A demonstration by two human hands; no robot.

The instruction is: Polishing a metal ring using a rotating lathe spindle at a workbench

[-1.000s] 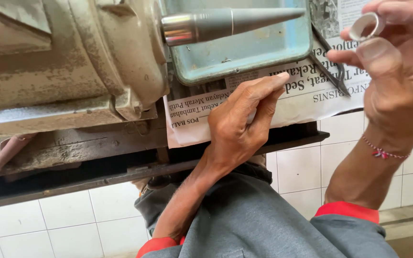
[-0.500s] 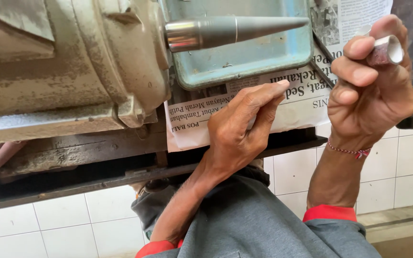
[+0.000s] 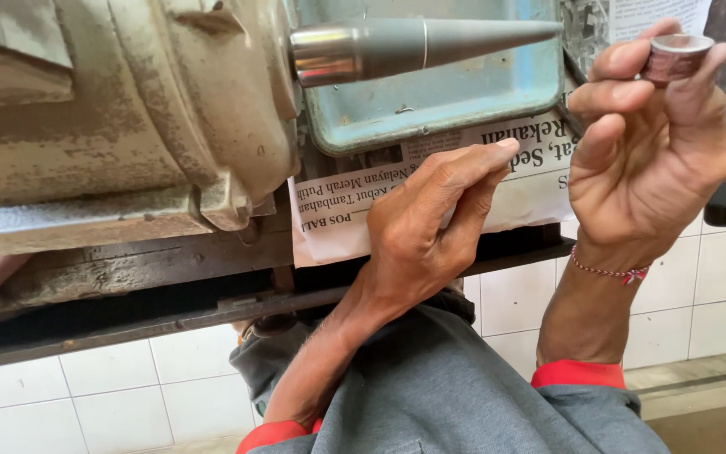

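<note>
Silver-grey metal ring [image 3: 674, 55], short and hollow, pinched between thumb and fingertips of the right hand [image 3: 644, 160], raised at upper right, open end turned upward. Right grip closed narrowly on the ring; red thread bracelet [image 3: 607, 271] around the wrist below. Left hand [image 3: 430, 231] resting with fingers loosely curled and empty, index fingertip and knuckles pressed against a sheet of printed newspaper [image 3: 338, 214] draped over the edge of the dark metal bench [image 3: 128, 315]. Pointed steel cone spindle [image 3: 413, 46] projecting sideways from a grimy beige motor housing [image 3: 119, 109], tip aimed toward the raised ring, with a gap between the two. Shallow pale-blue metal tray [image 3: 430, 109] sitting behind and beneath the spindle, just above the left hand. Grey sleeves with red cuffs [image 3: 577, 374] filling the lower foreground. White tiled wall [image 3: 128, 395] visible below the bench. Dark rounded object at far right edge, partly cut off, impossible to identify.
</note>
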